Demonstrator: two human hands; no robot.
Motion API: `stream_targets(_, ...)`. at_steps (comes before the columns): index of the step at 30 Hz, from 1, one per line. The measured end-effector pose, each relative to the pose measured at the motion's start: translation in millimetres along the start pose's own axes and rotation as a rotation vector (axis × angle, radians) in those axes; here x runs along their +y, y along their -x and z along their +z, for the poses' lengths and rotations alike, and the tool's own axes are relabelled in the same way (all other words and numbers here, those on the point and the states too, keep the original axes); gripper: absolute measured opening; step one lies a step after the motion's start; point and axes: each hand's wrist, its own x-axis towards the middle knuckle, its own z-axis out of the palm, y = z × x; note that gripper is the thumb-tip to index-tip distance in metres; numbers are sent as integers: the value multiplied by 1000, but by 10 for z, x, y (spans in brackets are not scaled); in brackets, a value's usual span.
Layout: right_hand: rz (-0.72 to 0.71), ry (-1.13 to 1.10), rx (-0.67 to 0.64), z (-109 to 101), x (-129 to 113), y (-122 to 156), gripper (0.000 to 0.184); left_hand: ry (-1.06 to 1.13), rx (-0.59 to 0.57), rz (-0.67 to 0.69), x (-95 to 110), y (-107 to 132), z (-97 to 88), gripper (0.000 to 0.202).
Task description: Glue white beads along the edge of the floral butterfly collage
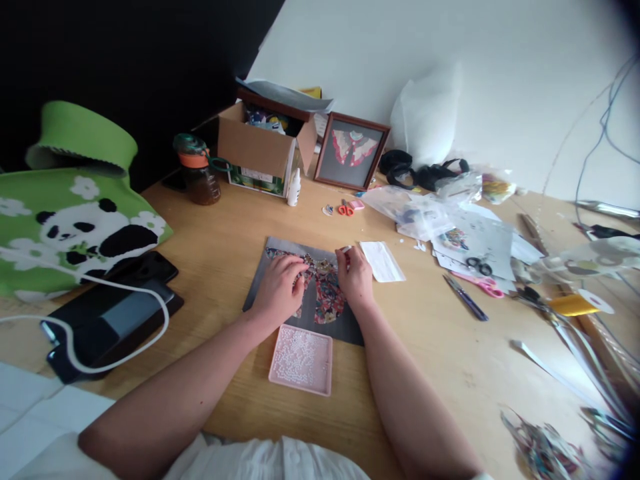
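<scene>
Head view shows both hands working over a dark grey rectangular card (261, 279) that lies flat on the light wooden table (225, 227). On this card lies a colourful patterned piece shaped like a small garment (327, 297).

The left hand (280, 285) rests on the left half of the card. Its fingers are bent and close together, with the tips on the upper edge of the patterned piece. I cannot tell if they grip it or only press it.

The right hand (356, 275) is at the upper right part of the card. Its thumb and forefinger are pinched on a small white bit (345, 249), too small to identify.

Just below the card, touching its lower edge, sits a pink square plastic tray (271, 377) holding many tiny white beads (300, 353). Just right of the card lies a white paper slip (383, 261). Farther right is a dark blue pen (465, 298). Beyond the card are small orange scissors (345, 210) and a brown framed picture (351, 150).
</scene>
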Motion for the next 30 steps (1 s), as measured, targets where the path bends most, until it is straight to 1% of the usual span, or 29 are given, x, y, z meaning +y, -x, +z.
stream_targets(12,18,16,7,12,20,9,23,-2,-1,2,8,-9,-16,24)
stream_targets(17,56,38,47,26,46,20,25,-9,7,11,9,-12,-21,27)
stream_targets(22,59,34,84,18,44,19,27,-9,17,18,0,-5,-9,27)
stream_targets(30,51,37,28,17,41,21,25,-4,14,17,-2,-3,-2,27)
